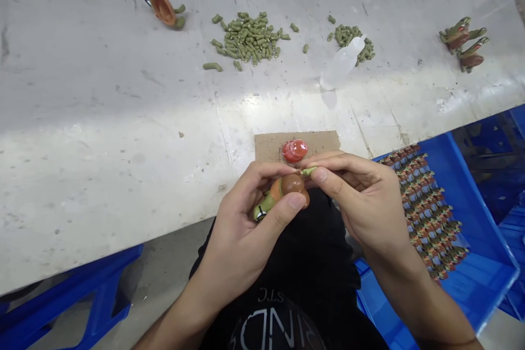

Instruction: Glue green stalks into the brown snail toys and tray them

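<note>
My left hand (250, 224) is closed around a small toy figure (292, 185) with a brown rounded part, an orange band and a green end with a black-and-white eye. Between the thumb and fingers of my right hand (361, 191) is a small green piece (308, 171), its tip touching the figure's brown part. Just beyond my hands, a glossy red blob (294, 150) lies on a piece of cardboard (264, 145) at the table's near edge.
On the white table (82, 120) are a large green-piece pile (252, 38), a smaller pile (348, 34), a translucent bottle (340, 65), an orange-brown shell (162, 8) and two figures (457, 35). A blue crate (488, 235) at right holds rows of figures (430, 219).
</note>
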A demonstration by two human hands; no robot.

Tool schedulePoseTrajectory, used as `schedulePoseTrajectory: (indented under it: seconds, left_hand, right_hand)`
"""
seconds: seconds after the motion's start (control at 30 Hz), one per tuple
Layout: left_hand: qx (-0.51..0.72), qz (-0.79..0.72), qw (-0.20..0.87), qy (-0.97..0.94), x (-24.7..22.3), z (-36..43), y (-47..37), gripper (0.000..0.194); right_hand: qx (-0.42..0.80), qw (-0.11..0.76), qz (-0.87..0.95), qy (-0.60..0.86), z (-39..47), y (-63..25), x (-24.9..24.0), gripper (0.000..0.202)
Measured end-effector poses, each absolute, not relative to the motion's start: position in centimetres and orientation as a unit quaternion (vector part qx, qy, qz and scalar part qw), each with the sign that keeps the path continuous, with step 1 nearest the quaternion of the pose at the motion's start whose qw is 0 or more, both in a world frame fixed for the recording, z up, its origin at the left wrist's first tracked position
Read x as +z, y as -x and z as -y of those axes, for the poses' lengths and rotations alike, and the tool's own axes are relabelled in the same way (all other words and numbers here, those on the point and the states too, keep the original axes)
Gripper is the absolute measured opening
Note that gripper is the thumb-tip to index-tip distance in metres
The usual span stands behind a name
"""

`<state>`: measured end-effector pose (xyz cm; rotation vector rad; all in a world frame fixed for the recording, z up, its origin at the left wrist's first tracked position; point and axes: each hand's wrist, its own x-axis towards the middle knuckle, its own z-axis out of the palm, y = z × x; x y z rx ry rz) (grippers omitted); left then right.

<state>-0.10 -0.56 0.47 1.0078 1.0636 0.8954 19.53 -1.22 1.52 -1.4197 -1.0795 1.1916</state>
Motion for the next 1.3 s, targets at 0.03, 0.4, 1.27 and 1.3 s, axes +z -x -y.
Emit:
schedulePoseTrajectory:
  seconds: [0.03, 0.4, 1.27, 1.3]
  left_hand:
    - [0.395, -0.469, 0.653, -0.444, 0.5, 0.6, 0.1, 0.012]
    - [0.409, -0.472, 0.611, -0.487, 0.0, 1.7, 0.3, 0.017]
    - [0.463, -0.589, 0.621, -0.231, 0.7, 0.0, 0.6, 0.046]
    - [0.464, -0.588, 0.621, -0.231, 0.6, 0.0, 0.6, 0.045]
  right_hand:
    - [0.483, 0.478, 0.448, 0.581, 1.2, -19.5, 1.6, 0.011]
    - [0.428, 0.455, 0.538, 0.566, 1.3, -19.3, 2.9, 0.021]
    - [0.083, 0.336, 0.656, 0.671, -18.3, -32.0, -4.8, 0.014]
    - [0.087, 0.333, 0.658, 0.67, -18.0, -32.0, -4.7, 0.016]
